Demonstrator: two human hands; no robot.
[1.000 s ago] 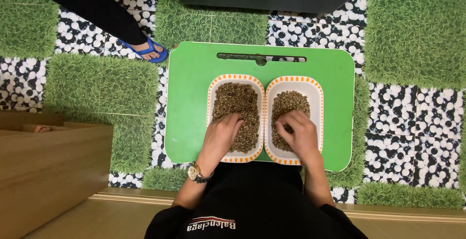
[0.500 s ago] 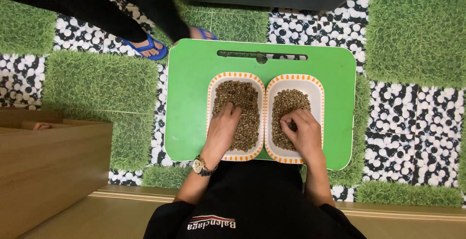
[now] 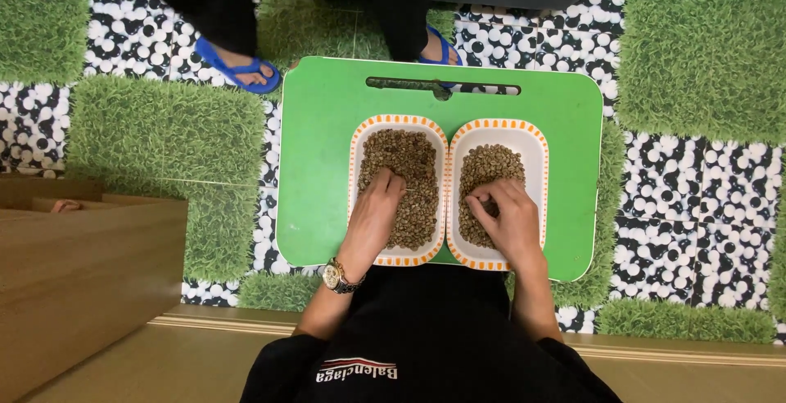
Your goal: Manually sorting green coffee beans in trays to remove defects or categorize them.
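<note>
Two white rectangular trays with orange-striped rims sit side by side on a green board (image 3: 319, 165). The left tray (image 3: 357, 145) and the right tray (image 3: 536, 149) both hold a heap of small brown-green beans (image 3: 413, 161). My left hand (image 3: 375, 215), with a wristwatch at the wrist, rests in the left tray, fingers curled into the beans. In the right tray, my right hand (image 3: 508, 219) lies on the near part of the beans (image 3: 491, 165) with fingertips pinched together. Whether a bean is between them is hidden.
The board has a handle slot (image 3: 442, 86) at its far edge. Another person's feet in blue sandals (image 3: 237, 65) stand just beyond it on a floor of grass and pebble tiles (image 3: 696, 51). A wooden piece of furniture (image 3: 82, 280) stands at the left.
The other person has walked in from the upper left and now stands right behind the board. My hands have shifted slightly within the beans.
</note>
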